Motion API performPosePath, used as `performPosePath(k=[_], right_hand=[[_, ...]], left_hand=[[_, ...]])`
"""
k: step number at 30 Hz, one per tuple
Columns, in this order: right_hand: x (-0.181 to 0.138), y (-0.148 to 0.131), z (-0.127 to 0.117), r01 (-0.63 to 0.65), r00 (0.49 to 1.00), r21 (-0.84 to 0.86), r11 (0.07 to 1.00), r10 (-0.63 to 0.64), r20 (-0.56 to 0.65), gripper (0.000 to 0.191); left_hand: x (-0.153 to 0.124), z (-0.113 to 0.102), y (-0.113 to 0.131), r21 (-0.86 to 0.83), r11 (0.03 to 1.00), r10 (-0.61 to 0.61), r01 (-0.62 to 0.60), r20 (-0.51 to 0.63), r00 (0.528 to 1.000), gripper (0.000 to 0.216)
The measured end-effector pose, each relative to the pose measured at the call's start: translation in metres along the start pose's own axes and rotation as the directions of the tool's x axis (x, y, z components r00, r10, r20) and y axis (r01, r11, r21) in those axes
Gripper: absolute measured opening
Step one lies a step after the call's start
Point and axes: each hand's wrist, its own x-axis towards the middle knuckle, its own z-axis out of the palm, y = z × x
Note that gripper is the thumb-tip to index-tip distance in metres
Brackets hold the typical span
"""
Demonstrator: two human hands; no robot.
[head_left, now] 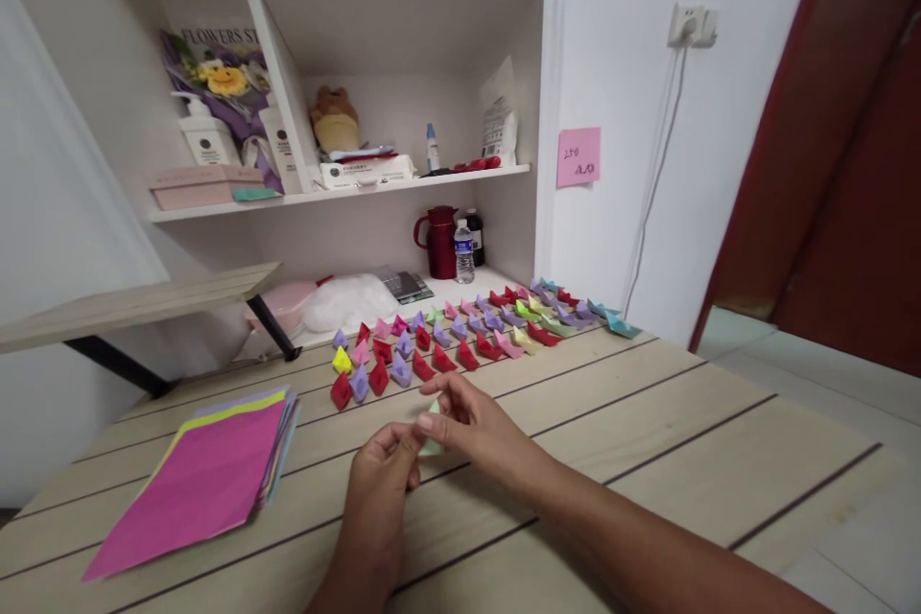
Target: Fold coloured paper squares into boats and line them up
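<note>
Between my two hands, above the wooden table, is a small piece of folded pale green paper. My left hand pinches its lower left side, thumb against the curled fingers. My right hand grips the upper right part, with its thumb on the near face and the index finger bent over the top. Fingers cover much of the paper, so its full shape is hidden. Just beyond my hands stand rows of folded paper boats in red, purple, pink, yellow, green and blue.
A stack of coloured paper sheets, magenta on top, lies at the left. Behind it rises a small raised shelf on black legs. A dark red jug and a water bottle stand in the cabinet behind the boats.
</note>
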Motion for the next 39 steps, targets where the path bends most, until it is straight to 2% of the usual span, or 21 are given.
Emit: performPosePath(k=[3, 6, 12, 17, 23, 28, 31, 35, 39], right_hand=[[0.004, 0.01, 0.001, -0.076, 0.997, 0.054, 0.996, 0.077, -0.017, 0.031], [0.007, 0.016, -0.001, -0.111, 0.992, 0.091, 0.99, 0.115, -0.043, 0.034], [0.01, 0.012, -0.004, -0.052, 0.994, 0.094, 0.994, 0.061, -0.09, 0.03], [0.013, 0.012, -0.007, 0.0, 0.992, 0.065, 0.998, 0.008, -0.129, 0.027], [0.018, 0.018, -0.012, 0.031, 0.99, 0.027, 0.999, -0.027, -0.14, 0.024], [0.021, 0.019, -0.011, 0.024, 0.997, 0.043, 0.999, -0.021, -0.079, 0.025], [0.022, 0.018, -0.013, 0.041, 0.998, 0.018, 0.999, -0.04, -0.046, 0.026], [0.02, 0.015, -0.017, 0.097, 0.995, -0.082, 0.992, -0.098, -0.006, 0.024], [0.015, 0.008, -0.022, 0.213, 0.976, -0.282, 0.935, -0.216, 0.02, 0.01]], left_hand=[[-0.002, 0.002, 0.002, 0.047, 0.999, 0.02, -0.019, -0.005, 1.0, 0.04], [-0.002, 0.005, 0.003, 0.066, 0.998, 0.024, -0.024, 0.011, 1.0, 0.035], [0.001, 0.005, 0.001, 0.044, 0.999, -0.013, 0.009, 0.077, 0.997, 0.037], [0.0, 0.003, 0.006, 0.058, 0.998, -0.023, 0.019, 0.083, 0.996, 0.04], [0.002, 0.004, 0.014, 0.143, 0.99, 0.018, -0.02, 0.013, 1.0, 0.039], [0.001, 0.004, 0.015, 0.233, 0.965, 0.155, -0.124, -0.122, 0.98, 0.028], [0.001, 0.002, 0.013, 0.274, 0.947, 0.221, -0.171, -0.167, 0.961, 0.024], [0.002, 0.002, 0.01, 0.29, 0.935, 0.264, -0.203, -0.189, 0.946, 0.021], [0.002, 0.002, 0.009, 0.289, 0.933, 0.277, -0.213, -0.201, 0.94, 0.018]])
